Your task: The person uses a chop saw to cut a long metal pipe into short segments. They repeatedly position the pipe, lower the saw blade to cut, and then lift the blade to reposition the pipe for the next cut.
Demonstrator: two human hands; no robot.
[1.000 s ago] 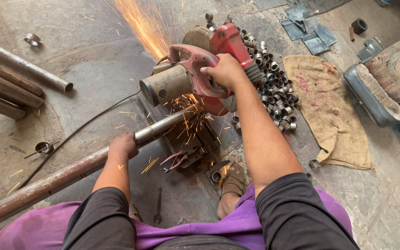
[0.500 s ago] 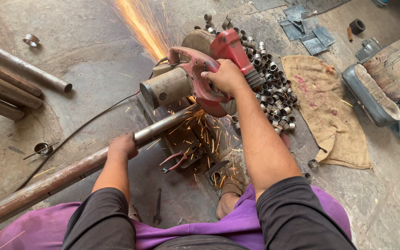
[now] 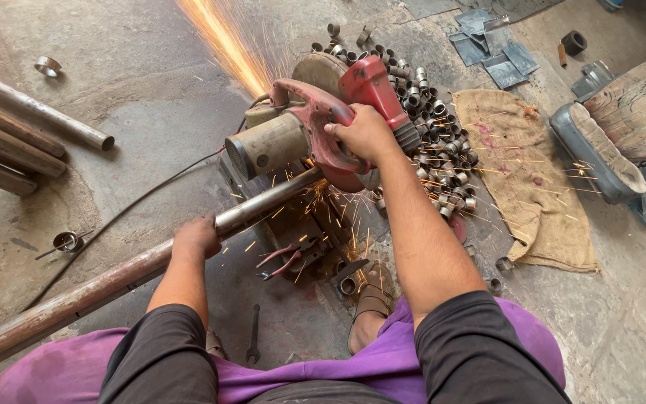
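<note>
The right hand point(image 3: 364, 135) is clenched around the red handle of the saw point(image 3: 315, 131), pressing it down. The left hand point(image 3: 197, 238) is wrapped over the pipe point(image 3: 114, 280), holding it against the floor point(image 3: 151, 97).

The pipe is long and rusty. Its long axis runs on a diagonal from the lower left, near the person's left knee, up and to the right, where its far end goes under the saw's blade guard. Sparks fly from that spot: a bright stream shoots up and away toward the top edge, and smaller ones scatter over the base.

Just below the saw lie red-handled pliers point(image 3: 282, 262) and one cut ring point(image 3: 347, 286), near a sandalled foot point(image 3: 371, 299). A wrench point(image 3: 253, 337) lies by the left knee. Beyond the saw, to its right, sits a heap of short cut rings point(image 3: 435, 127), touching a burlap sack point(image 3: 525, 172) spread flat.

The floor is grey, stained concrete. More pipes point(image 3: 24, 135) lie together at the left edge, well apart from the saw. A black cable point(image 3: 136, 206) trails from the saw toward the lower left.
</note>
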